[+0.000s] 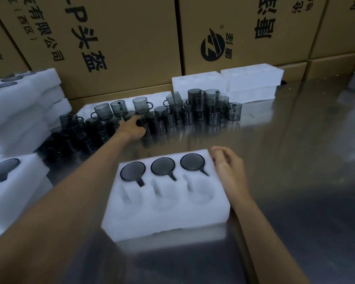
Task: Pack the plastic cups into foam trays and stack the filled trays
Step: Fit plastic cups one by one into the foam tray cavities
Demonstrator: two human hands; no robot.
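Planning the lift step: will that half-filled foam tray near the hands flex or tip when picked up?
Foam tray looks thick and blocky, so probably holds shape. Likely light. Three cups fill only the far row, so it may tilt that way.

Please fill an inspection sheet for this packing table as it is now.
Surface: shiny metal table, bare at right.
Job's things: foam tray in front, three cups in far row, near row empty; loose cups grouped behind; filled trays stacked at left; empty trays behind.
Clutter: nothing seen.
Grips: left hand reaches among the loose cups, hold unclear; right hand open, at the tray's right edge.
Cables: nothing seen.
Surroundings: cardboard boxes along the back.
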